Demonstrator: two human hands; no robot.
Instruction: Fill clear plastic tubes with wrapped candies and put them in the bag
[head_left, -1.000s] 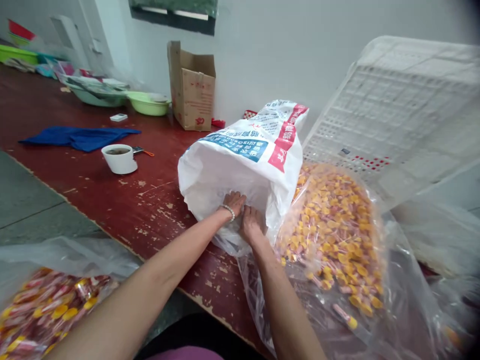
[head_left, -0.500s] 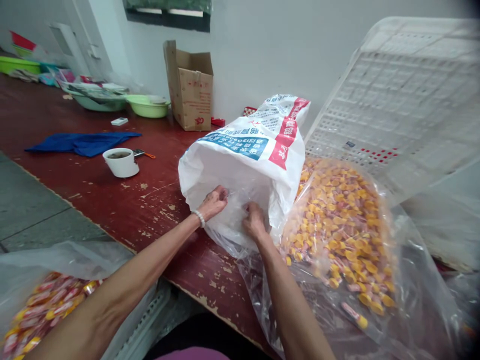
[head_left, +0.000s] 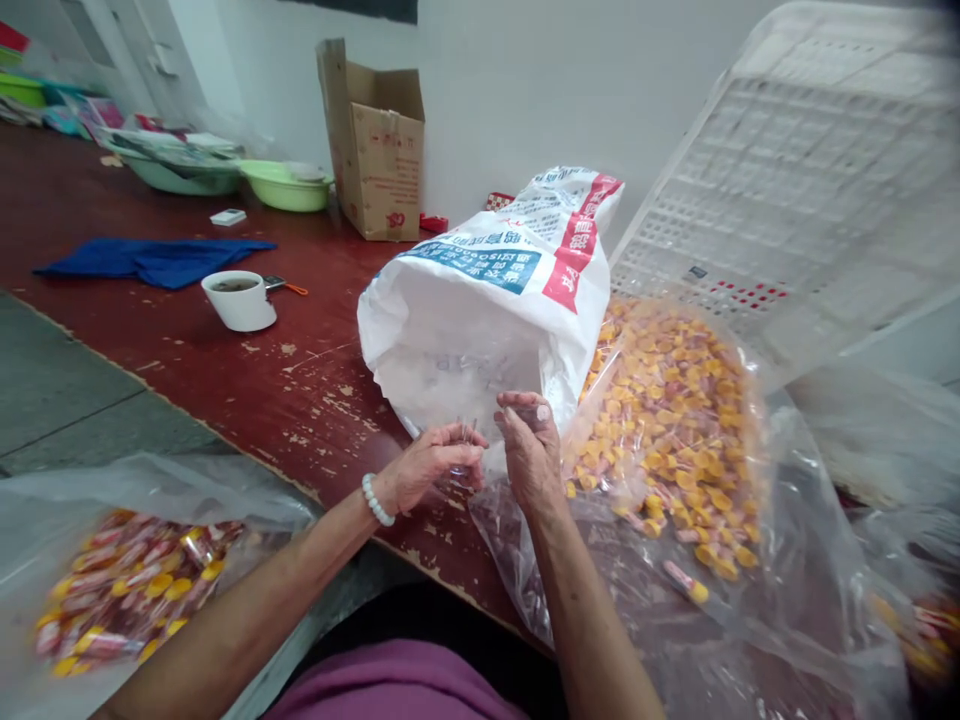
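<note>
A white woven sack (head_left: 480, 285) lies on its side with its wide mouth facing me; a few clear plastic pieces show faintly inside. Just in front of that mouth, my left hand (head_left: 431, 465), with a beaded bracelet at the wrist, is closed on small clear plastic tubes (head_left: 463, 437). My right hand (head_left: 531, 450) is close beside it, fingers bent around a small clear plastic tube (head_left: 534, 412). The two hands are slightly apart. How many pieces each one holds is hard to make out.
Right of the sack lies a clear bag of yellow-capped tubes (head_left: 675, 420), with a white crate (head_left: 795, 190) tilted behind. More capped tubes (head_left: 127, 590) fill a bag at lower left. A cup (head_left: 240, 302), blue cloth (head_left: 157, 262) and cardboard box (head_left: 386, 165) stand on the red table (head_left: 300, 380).
Both hands have drawn back out of the sack's mouth toward me, and clear plastic tubes now show in their fingers. The camera view has tipped down slightly.
</note>
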